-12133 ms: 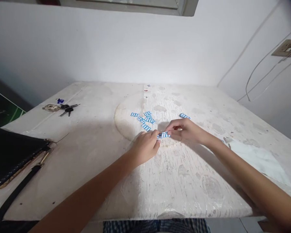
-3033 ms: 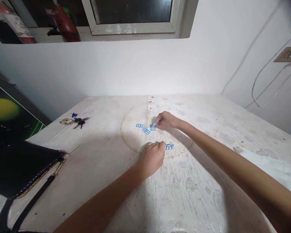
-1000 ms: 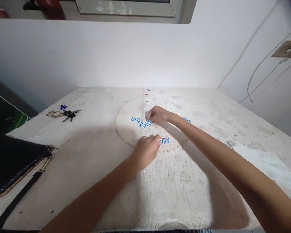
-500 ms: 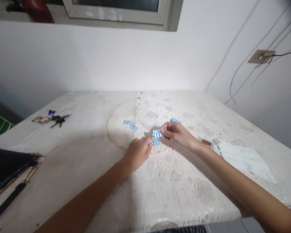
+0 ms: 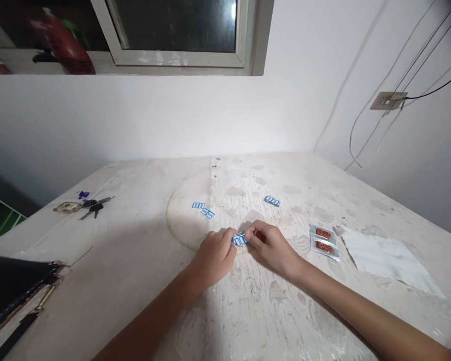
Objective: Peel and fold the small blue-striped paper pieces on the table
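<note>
A small white piece printed with blue rectangle outlines [image 5: 239,240] is pinched between my two hands, just above the tabletop or against it; I cannot tell which. My left hand [image 5: 215,258] grips its left end with the thumb and curled fingers. At the right end, my right hand [image 5: 273,246] pinches the piece between thumb and fingertips. Beyond the left hand, two flat blue-outlined pieces [image 5: 207,213] lie touching or nearly so. Past the right hand rests a thicker-looking blue-and-white piece [image 5: 272,201]. How many layers I hold is hidden by my fingers.
To the right lie a silver blister pack with red-brown contents [image 5: 324,242] and a white cloth or paper [image 5: 391,260]. Keys [image 5: 93,205] are at the left, above a black case with a strap [image 5: 18,281]. A wall [image 5: 165,115] closes off the table's far edge.
The two pieces that were apart in my hands are now together, with my right hand lowered towards my left. The view has tilted up, showing more of the window.
</note>
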The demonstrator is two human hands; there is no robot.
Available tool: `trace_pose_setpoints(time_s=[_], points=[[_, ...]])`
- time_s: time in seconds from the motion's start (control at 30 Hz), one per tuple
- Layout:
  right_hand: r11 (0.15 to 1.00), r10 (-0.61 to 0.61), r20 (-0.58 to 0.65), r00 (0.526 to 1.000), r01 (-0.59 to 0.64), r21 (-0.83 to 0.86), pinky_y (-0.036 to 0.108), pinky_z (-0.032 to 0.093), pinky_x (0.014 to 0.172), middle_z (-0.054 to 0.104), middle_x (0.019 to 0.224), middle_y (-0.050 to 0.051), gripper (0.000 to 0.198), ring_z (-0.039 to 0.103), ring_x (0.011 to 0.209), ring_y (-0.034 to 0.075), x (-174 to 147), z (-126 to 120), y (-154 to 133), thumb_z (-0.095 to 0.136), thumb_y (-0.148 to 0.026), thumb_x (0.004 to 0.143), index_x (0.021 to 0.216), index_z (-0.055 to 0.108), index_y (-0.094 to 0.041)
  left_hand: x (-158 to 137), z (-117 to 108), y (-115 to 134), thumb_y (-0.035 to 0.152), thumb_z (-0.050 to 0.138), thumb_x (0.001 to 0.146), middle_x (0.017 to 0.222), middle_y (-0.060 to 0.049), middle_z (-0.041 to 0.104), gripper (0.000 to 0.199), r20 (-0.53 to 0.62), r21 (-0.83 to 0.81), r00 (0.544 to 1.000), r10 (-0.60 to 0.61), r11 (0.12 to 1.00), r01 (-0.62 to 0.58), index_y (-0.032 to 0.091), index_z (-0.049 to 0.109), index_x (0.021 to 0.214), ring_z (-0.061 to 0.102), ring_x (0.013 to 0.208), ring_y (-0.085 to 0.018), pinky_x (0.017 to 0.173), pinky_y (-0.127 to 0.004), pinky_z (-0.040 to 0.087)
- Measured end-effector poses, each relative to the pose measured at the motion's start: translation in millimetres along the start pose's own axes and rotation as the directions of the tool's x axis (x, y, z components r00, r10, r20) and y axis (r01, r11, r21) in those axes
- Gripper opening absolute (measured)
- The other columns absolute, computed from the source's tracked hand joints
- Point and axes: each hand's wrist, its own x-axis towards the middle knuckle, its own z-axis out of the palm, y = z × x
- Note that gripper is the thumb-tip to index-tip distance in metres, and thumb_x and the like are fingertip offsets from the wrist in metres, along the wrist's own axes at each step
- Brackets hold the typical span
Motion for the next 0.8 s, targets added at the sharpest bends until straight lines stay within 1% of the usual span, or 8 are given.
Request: trace_pose_setpoints(time_s=[0.13, 0.27, 0.4, 0.5, 0.57, 0.67, 0.8], points=[[0.990, -0.061, -0.060, 0.996, 0.052, -0.133, 0.023, 0.036, 0.057, 0.056, 0.071, 0.000, 0.017, 0.046, 0.060, 0.011, -1, 5, -1, 0.042, -0.025, 0.084, 0.077, 0.056, -0.019, 0, 2, -1, 0.010, 0.029, 0.082, 0.074, -0.001, 0.058, 0.023, -0.018, 0.020, 1.000, 0.016, 1.000, -0.016, 0.019, 0.049, 0.088, 0.048, 0.066, -0.015, 0.062, -0.026, 0.033], [0.981, -0.066, -0.054, 0.996, 0.055, -0.188, 0.023, 0.034, 0.055, 0.054, 0.063, -0.002, 0.013, 0.046, 0.057, 0.011, -2, 5, -1, 0.044, -0.024, 0.083, 0.080, 0.055, -0.020, 2, 6, -2, 0.013, 0.028, 0.085, 0.075, -0.001, 0.059, 0.021, -0.043, 0.025, 0.999, 0.023, 0.999, -0.022, 0.019, 0.049, 0.086, 0.049, 0.065, -0.014, 0.062, -0.026, 0.033], [0.985, -0.041, -0.026, 0.999, 0.036, -0.172, 0.022, 0.033, 0.053, 0.052, 0.060, -0.003, 0.008, 0.044, 0.054, 0.010, -1, -2, 0, 0.047, -0.023, 0.081, 0.075, 0.053, -0.020, 3, 8, -2, 0.015, 0.028, 0.086, 0.073, -0.001, 0.058, 0.022, -0.042, 0.053, 0.999, 0.005, 0.999, -0.003, 0.019, 0.049, 0.086, 0.051, 0.065, -0.015, 0.061, -0.026, 0.033], [0.990, 0.011, 0.011, 1.000, -0.009, -0.138, 0.021, 0.032, 0.050, 0.050, 0.057, -0.004, 0.011, 0.043, 0.052, 0.009, -1, -10, 3, 0.049, -0.026, 0.079, 0.070, 0.050, -0.020, 3, 7, -1, 0.016, 0.028, 0.086, 0.071, -0.001, 0.058, 0.022, -0.032, 0.062, 0.999, -0.011, 0.998, 0.013, 0.019, 0.050, 0.089, 0.050, 0.064, -0.015, 0.059, -0.026, 0.033], [0.991, 0.023, 0.025, 0.999, -0.019, -0.130, 0.021, 0.032, 0.049, 0.049, 0.057, -0.004, 0.012, 0.042, 0.052, 0.009, 0, -12, 4, 0.050, -0.027, 0.079, 0.069, 0.049, -0.019, 4, 6, -1, 0.016, 0.028, 0.086, 0.071, -0.001, 0.058, 0.023, -0.030, 0.061, 1.000, -0.007, 0.998, 0.008, 0.019, 0.050, 0.091, 0.050, 0.063, -0.015, 0.059, -0.026, 0.034], [0.989, -0.019, 0.031, 0.999, 0.024, -0.149, 0.021, 0.032, 0.050, 0.051, 0.062, -0.004, 0.004, 0.044, 0.053, 0.009, -1, -11, 3, 0.052, -0.024, 0.076, 0.078, 0.050, -0.020, 5, 7, -2, 0.016, 0.028, 0.086, 0.072, -0.001, 0.058, 0.023, -0.028, 0.065, 1.000, 0.008, 0.998, -0.007, 0.018, 0.050, 0.091, 0.050, 0.064, -0.016, 0.061, -0.027, 0.035], [0.955, -0.094, 0.035, 0.995, 0.100, -0.279, 0.022, 0.034, 0.055, 0.053, 0.068, -0.004, 0.026, 0.046, 0.057, 0.010, 0, -8, 0, 0.052, -0.020, 0.076, 0.102, 0.051, -0.025, 5, 9, -3, 0.016, 0.028, 0.086, 0.074, -0.002, 0.059, 0.022, -0.035, 0.073, 0.999, 0.007, 0.997, -0.005, 0.018, 0.050, 0.091, 0.051, 0.065, -0.017, 0.061, -0.028, 0.035]])
